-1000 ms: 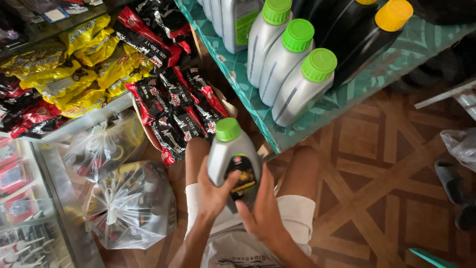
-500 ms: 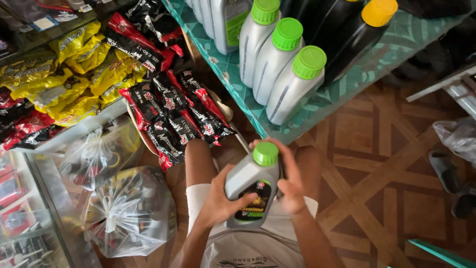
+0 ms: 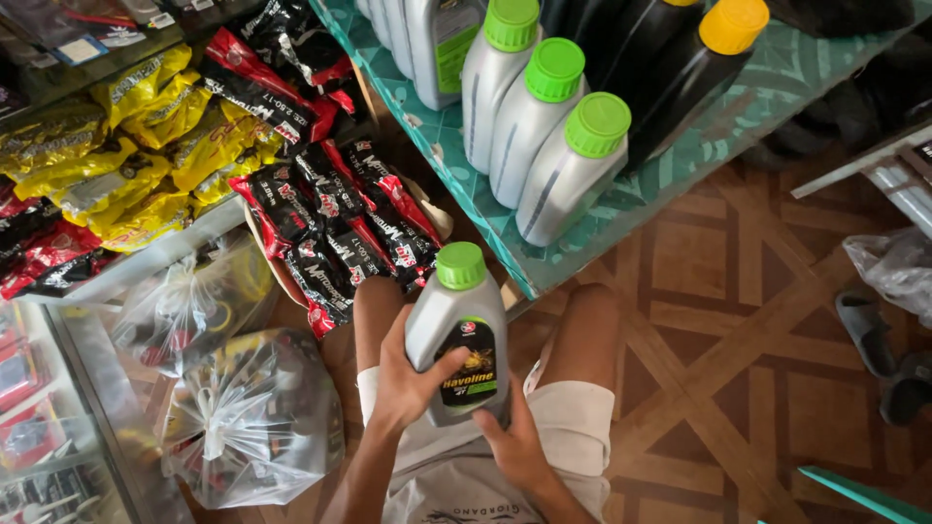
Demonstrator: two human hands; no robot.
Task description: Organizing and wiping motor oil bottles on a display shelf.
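— Wooden parquet floor (image 3: 738, 320), seen from above. Where is the grey bottle (image 3: 458, 335)?

— Over the lap, clasped by both hands: left hand (image 3: 403, 378) wraps its side, right hand (image 3: 515, 442) cups its base.

— Orientation?

— Long axis near upright, green cap (image 3: 460, 265) pointing toward the teal shelf (image 3: 456, 146) edge; half a second ago it leaned rightward.

— Beyond?

— Three matching bottles (image 3: 544, 136) stand near that edge.

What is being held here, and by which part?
A grey green-capped oil bottle: the left hand grips its side, and the right hand supports its base.
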